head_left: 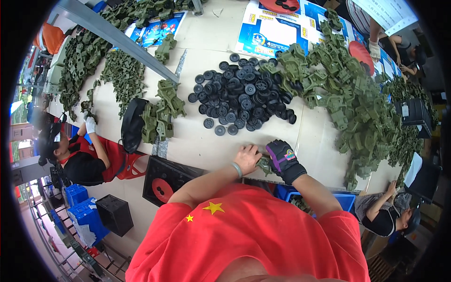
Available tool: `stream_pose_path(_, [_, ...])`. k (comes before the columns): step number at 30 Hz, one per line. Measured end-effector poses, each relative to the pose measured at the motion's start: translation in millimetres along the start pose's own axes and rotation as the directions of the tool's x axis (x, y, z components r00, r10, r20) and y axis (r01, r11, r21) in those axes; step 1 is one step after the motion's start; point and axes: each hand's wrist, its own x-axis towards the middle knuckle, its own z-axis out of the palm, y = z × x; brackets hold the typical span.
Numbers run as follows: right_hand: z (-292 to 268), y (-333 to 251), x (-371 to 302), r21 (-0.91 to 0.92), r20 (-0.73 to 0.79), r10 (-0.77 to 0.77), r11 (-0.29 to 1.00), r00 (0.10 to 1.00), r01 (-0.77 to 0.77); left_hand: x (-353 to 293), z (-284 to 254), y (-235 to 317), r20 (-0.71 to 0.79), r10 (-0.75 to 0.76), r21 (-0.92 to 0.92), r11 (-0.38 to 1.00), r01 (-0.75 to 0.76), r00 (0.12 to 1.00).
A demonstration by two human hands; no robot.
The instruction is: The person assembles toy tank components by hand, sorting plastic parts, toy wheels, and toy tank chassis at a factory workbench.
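At the near edge of the table, my bare left hand point(247, 160) has curled fingers, with a bracelet at the wrist. Close beside it is my right hand point(283, 159), in a black and purple glove, its fingers bent. An olive-green plastic toy vehicle part point(265, 165) sits between the two hands, held by both and partly covered by them. Just beyond lies a broad heap of black toy wheels point(244, 94), with a few loose wheels point(220, 130) at its near side.
Green vehicle parts point(347, 94) are piled along the right; more green parts point(162, 113) lie left, beside a black bag point(133, 124). A grey metal post point(117, 40) slants over the table. Below the edge are a black crate point(164, 181) and blue bin point(345, 201). Co-workers sit at both sides.
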Motion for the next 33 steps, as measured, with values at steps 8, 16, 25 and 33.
stream_pose_path(8, [11.7,-9.0,-5.3,0.21,-0.154,0.465,0.878,0.872,-0.431,-0.3,4.9,-3.5,-0.017,0.03,-0.017,0.999,-0.03,0.999])
stream_pose_path(16, [5.1,-1.8,-5.8,0.138,-0.12,0.245,0.964,0.962,-0.228,1.2,5.6,-5.5,-0.062,0.035,-0.047,0.998,-0.038,0.997])
stream_pose_path(25, [-1.1,5.4,5.0,-0.017,0.076,0.074,0.997,0.994,-0.073,3.4,-0.4,-2.9,-0.01,0.047,-0.012,0.999,-0.047,0.999])
stream_pose_path(33, [15.0,21.1,-15.9,0.648,-0.095,0.68,0.597,0.727,-0.473,24.3,-21.0,-6.3,-0.115,0.021,0.297,0.955,0.014,0.993])
